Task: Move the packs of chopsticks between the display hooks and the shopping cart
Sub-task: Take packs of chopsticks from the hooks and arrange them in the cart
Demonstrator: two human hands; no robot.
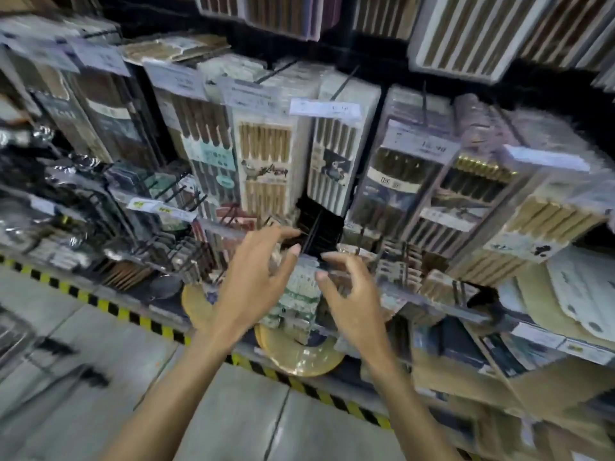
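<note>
Grey floor [233,410] lies nearest, edged by a yellow-and-black stripe [109,307] at the shelf foot; no cart shows from here. Above it two bare arms reach in. The left hand [256,281] and right hand [352,301] hover with fingers [276,232] apart and loosely curved, gripping nothing, either side of a green-and-white pack [299,294] hanging in the low row. Whether a fingertip touches it, the blur hides. The step looks like taking this pack off: pinch its top with one hand, steady the body with the other, and draw it straight out along its hook so the hole doesn't snag. Room is tight, with other low packs [436,287] close alongside. The one gap is round the bare black hook [312,231] just behind. Farther up, tall packs [266,168] hang clear.
</note>
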